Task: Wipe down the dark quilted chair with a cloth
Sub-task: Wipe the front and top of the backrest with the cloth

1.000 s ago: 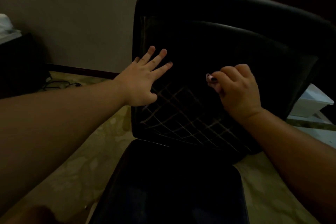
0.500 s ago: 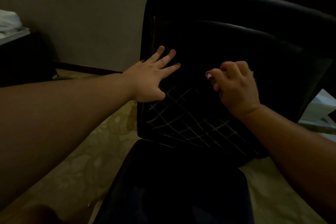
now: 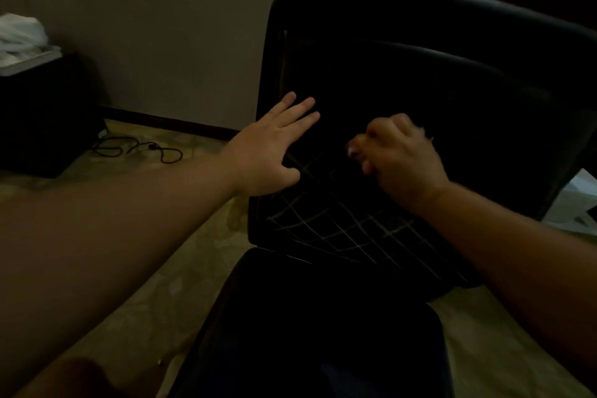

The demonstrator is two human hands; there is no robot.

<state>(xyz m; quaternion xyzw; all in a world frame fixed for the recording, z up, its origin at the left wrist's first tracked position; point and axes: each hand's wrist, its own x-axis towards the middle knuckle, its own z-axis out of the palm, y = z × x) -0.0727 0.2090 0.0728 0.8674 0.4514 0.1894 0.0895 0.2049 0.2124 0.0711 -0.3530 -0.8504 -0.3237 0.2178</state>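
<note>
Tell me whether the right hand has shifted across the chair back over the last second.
Yes. The right hand has slid left across the chair back, toward its left edge.

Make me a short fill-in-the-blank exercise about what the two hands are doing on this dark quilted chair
1. The left hand lies flat with its fingers ____ against the chair back.
2. The right hand is curled into a ____ on the quilted panel.
3. The stitching on that panel forms a ____ pattern.
4. A black cable lies on the ____ left of the chair.

Missing words: straight; fist; grid; floor
</note>
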